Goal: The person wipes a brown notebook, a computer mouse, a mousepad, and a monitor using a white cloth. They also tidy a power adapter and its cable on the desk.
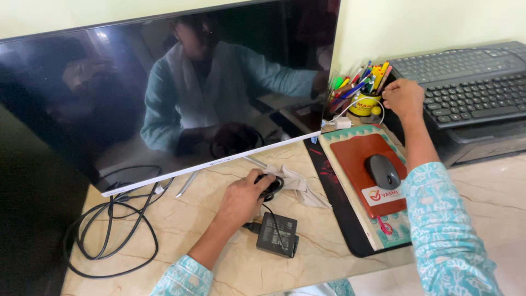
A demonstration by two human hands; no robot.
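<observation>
My left hand rests on the marble desk under the dark monitor, fingers closed around a coiled black cable. A black power adapter lies just right of that wrist, its cord running up to the coil. A crumpled pale cloth sits beside the coil. My right hand reaches to the back of the desk, fingers curled at the yellow pen holder full of pens and against the front left corner of a black keyboard.
A grey mouse sits on a brown pad atop stacked mats. Loose black cables loop at the left under the monitor. A small white charger plug lies near the pen holder. The keyboard rests on a black box.
</observation>
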